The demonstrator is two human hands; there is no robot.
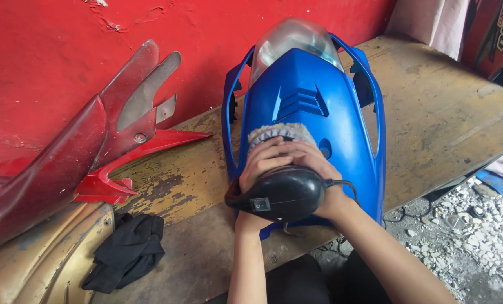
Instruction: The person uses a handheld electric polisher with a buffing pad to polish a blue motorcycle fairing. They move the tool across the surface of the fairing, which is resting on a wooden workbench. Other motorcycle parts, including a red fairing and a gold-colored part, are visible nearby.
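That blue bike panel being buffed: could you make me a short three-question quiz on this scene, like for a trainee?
1. True or false: both hands grip the black polisher on the blue fairing.
2. Which item lies on the wooden bench nearest the person's left hand? A) black cloth B) a spanner C) a paint tin
3. Fill in: the fluffy pad touches the ____ panel, not the red fairing leaning by the wall.

Key
1. True: the left hand and the right hand both wrap the tool.
2. A
3. blue
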